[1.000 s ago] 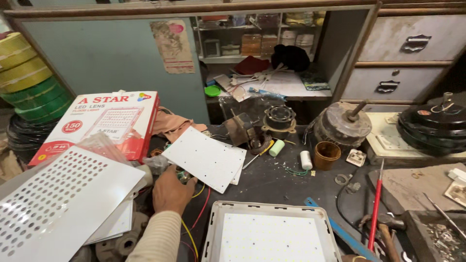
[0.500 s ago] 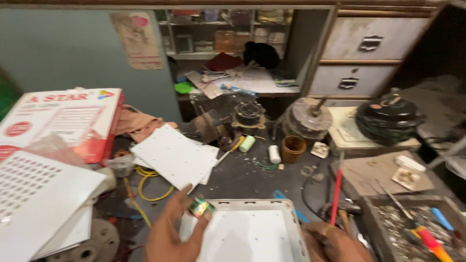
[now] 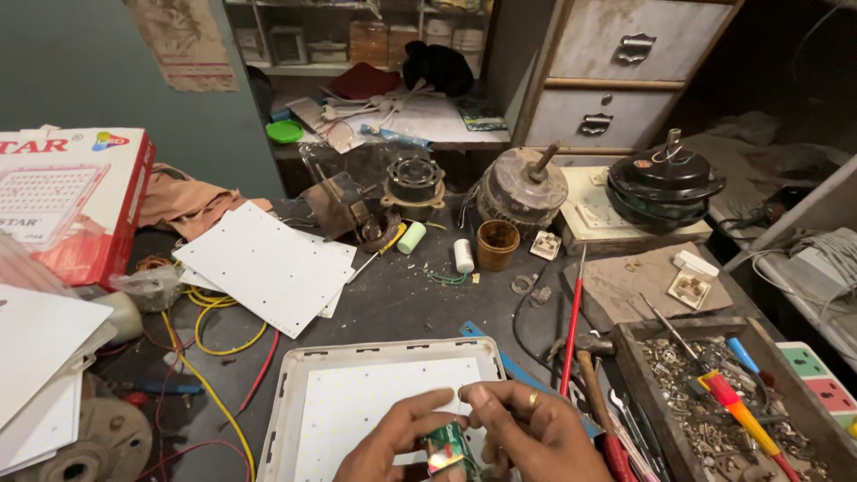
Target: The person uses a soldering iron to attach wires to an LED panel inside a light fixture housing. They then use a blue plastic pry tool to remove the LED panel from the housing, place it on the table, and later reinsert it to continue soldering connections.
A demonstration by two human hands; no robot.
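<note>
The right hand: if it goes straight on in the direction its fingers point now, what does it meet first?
The right hand points left, toward the left hand. First it would meet the small green part held between both hands, then the left hand's fingers.

My left hand (image 3: 397, 442) and right hand (image 3: 536, 437) are both cut off by the bottom edge, wrists out of view. The small green part (image 3: 449, 446) between them is mostly covered by my fingers (image 3: 428, 412); I can't tell what it is. The red box (image 3: 71, 201) runs off the left edge.
</note>
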